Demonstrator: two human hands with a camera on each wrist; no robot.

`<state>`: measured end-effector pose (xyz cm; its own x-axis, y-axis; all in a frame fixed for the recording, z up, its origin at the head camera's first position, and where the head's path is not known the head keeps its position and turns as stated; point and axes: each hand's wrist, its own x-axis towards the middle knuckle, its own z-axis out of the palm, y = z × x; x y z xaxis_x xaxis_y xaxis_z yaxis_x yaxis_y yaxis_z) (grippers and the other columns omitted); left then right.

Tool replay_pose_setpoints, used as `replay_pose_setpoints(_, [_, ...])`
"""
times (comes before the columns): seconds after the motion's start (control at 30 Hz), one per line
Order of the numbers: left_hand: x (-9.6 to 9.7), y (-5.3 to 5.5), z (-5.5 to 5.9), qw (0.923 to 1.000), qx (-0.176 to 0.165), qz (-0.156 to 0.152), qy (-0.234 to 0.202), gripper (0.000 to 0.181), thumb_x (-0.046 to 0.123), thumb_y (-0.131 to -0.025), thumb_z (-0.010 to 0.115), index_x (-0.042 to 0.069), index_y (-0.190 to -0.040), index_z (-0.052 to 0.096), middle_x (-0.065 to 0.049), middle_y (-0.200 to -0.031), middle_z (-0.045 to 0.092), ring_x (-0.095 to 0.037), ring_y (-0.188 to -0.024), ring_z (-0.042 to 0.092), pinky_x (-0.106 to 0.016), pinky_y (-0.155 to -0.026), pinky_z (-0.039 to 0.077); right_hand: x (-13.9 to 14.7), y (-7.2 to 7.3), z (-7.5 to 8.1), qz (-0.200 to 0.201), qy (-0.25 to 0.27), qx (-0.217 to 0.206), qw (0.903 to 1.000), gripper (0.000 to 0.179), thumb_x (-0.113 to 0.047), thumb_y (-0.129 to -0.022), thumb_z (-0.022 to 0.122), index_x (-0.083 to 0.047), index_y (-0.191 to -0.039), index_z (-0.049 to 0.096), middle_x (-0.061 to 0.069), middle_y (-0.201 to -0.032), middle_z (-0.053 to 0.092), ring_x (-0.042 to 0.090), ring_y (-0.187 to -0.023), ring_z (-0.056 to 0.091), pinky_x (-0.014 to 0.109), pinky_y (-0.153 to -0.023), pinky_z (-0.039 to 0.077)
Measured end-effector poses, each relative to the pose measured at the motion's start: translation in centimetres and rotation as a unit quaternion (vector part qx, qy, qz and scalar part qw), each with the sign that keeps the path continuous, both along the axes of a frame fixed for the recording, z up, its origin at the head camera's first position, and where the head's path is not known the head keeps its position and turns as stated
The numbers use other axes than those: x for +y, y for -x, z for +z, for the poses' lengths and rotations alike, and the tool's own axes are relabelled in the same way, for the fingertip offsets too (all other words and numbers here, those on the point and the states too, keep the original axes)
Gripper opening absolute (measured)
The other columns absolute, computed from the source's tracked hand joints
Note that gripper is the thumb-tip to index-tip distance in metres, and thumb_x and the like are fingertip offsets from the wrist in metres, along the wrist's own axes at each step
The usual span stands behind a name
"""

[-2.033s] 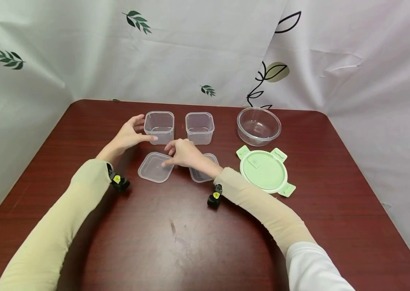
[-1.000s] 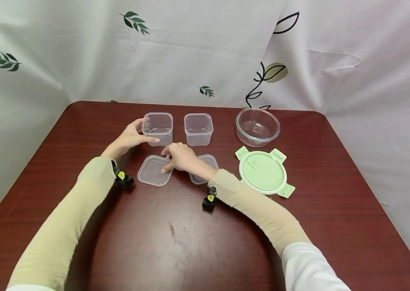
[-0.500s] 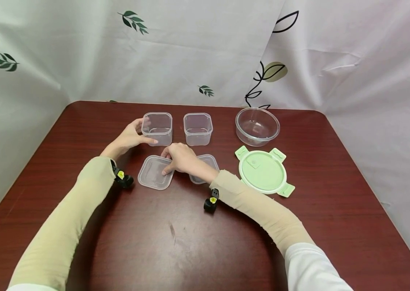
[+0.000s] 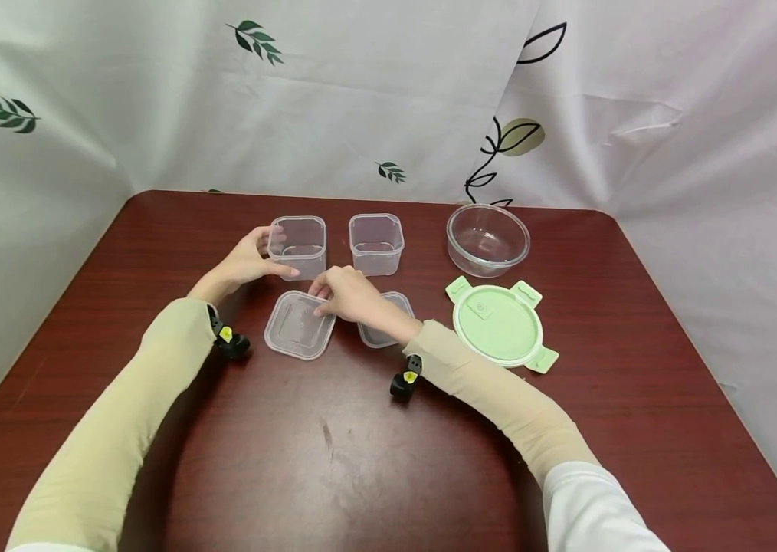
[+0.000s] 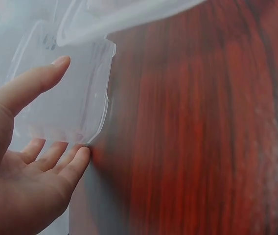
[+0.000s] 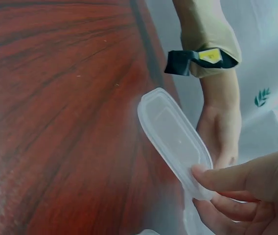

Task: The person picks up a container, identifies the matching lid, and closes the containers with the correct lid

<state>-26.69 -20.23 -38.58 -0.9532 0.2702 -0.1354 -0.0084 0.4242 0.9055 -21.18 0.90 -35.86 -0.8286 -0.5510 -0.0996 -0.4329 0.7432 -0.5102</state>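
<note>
My left hand [image 4: 245,259] holds the left square clear plastic container [image 4: 309,266], fingers along its far-left side and thumb across its front. In the left wrist view the thumb and fingertips span the container [image 5: 75,93]. A square translucent lid [image 4: 295,330] is pinched at its right edge by my right hand [image 4: 350,295]. The right wrist view shows this lid [image 6: 171,127] tilted up, the thumb on its upper face and fingers beneath. It hangs just in front of the held container.
To the right stands a second square container [image 4: 378,257], its lid [image 4: 398,301] partly hidden under my right wrist. A round glass bowl [image 4: 488,241] sits at the back right, with a round green clip lid [image 4: 499,326] before it. A curtain [image 4: 388,92] closes off the back.
The right hand has taken hold of the square lid, lifted its edge and shifted it slightly right. The left hand's fingers have closed in on the container. Everything else stays put.
</note>
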Motion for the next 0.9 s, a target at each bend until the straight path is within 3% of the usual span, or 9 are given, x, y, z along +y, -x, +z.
replay_pose_setpoints(0.4, [-0.7,-0.5,0.6,0.9987,-0.011,-0.05,-0.005,0.096,-0.001,-0.076,0.075,-0.003,-0.15,0.014,-0.027,-0.152,0.028,-0.039,-0.14,0.03,-0.053,-0.115,0.026,1.5,0.2,1.4,-0.004,0.029,-0.013,0.9995,0.017,-0.014,-0.084,0.074,-0.012,-0.101,0.075,0.001,-0.09,0.075,0.008,-0.082,0.068,0.019,-0.073,0.05])
replay_pose_setpoints(0.63, [-0.8,-0.6,0.5,0.9989,-0.011,-0.045,-0.007,0.094,-0.002,-0.076,0.075,-0.004,-0.15,0.016,-0.025,-0.154,0.027,-0.037,-0.139,0.031,-0.052,-0.115,0.027,2.0,0.0,2.1,-0.008,0.031,0.007,0.9995,0.016,-0.014,-0.087,0.071,-0.012,-0.102,0.073,0.0,-0.089,0.074,0.009,-0.08,0.065,0.021,-0.075,0.048])
replay_pose_setpoints(0.9, [-0.8,-0.9,0.5,0.9988,-0.006,-0.048,-0.01,0.09,-0.002,-0.078,0.073,-0.005,-0.149,0.017,-0.025,-0.155,0.026,-0.038,-0.14,0.03,-0.051,-0.116,0.025,2.4,-0.7,3.1,-0.009,0.05,0.049,0.9975,0.011,-0.011,-0.089,0.066,-0.012,-0.099,0.072,0.0,-0.085,0.072,0.008,-0.07,0.059,0.017,-0.063,0.042])
